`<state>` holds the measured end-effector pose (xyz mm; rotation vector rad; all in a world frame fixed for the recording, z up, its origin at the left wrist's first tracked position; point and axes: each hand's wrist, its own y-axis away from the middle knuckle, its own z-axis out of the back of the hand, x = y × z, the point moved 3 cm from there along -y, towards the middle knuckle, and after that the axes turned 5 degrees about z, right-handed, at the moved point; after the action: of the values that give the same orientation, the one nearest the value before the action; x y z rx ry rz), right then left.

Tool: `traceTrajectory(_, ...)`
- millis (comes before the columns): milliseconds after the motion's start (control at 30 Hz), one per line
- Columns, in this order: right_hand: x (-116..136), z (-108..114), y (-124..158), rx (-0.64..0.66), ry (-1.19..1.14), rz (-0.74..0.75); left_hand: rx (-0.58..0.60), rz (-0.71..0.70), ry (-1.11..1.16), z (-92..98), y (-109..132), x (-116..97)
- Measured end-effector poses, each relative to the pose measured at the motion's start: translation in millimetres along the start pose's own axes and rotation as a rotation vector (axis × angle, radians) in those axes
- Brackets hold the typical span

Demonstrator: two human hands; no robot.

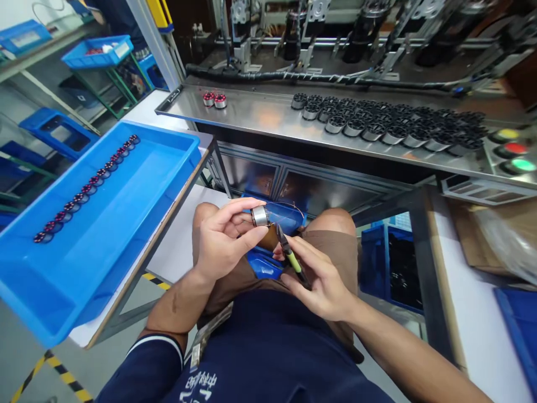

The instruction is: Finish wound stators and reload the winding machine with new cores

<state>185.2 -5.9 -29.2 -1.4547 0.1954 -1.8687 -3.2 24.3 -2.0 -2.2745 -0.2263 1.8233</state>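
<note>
Seated worker, two bare hands at work above the lap, between the knees.

Left hand point(224, 235): half curled, thumb and fingers closed round one short silver metal cylinder point(259, 216). Cylinder held on its side, over the gap between the knees. Thin reddish-brown wires point(297, 208) trail from it toward the right; strands too fine to count.

Right hand point(316, 274): fingers wrapped round one pair of hand cutters point(290, 254) with black and yellow-green handles. Dark tip points up at the cylinder's near end, just beside it; contact with a wire cannot be told.

To the left, one large, shallow, bright-blue plastic tray point(130, 190). In it, one slanting row of small round red-and-black parts point(89, 189), about a dozen; neighbours overlap, so no exact count.

Ahead, one long grey metal ledge point(260, 115). Toward its left end, two silver cylinders with red tops point(220, 101), side by side. Toward its right, a crowded block of silver cylinders with black spoked tops point(354, 128): well over twenty, the rear ones merging.

Far right of ledge, three round buttons: one yellow point(507, 135), one red point(515, 149), one green point(523, 165), the green nearest the worker.
</note>
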Motion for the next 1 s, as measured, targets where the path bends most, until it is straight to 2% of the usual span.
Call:
traceTrajectory(200,1.2,-5.9,-3.9,0.01,-0.036,0.026,-0.018,-0.04,-0.055,3.7,4.9,-3.6)
traceTrajectory(433,2.2,-5.9,-7.8,-0.04,0.041,0.061,-0.018,-0.03,-0.05,5.9,5.1,-1.3)
traceTrajectory(633,-0.2,-4.5,-6.2,-0.009,0.048,-0.008,-0.017,-0.056,-0.012,8.5,4.0,-0.6)
traceTrajectory(800,3.6,-6.5,-7.3,0.023,0.019,0.001,-0.058,-0.121,-0.081,8.1,3.5,-5.2)
traceTrajectory(1000,5.9,-8.4,-10.5,0.026,-0.03,0.002,-0.04,-0.155,-0.153,5.9,6.5,-10.0)
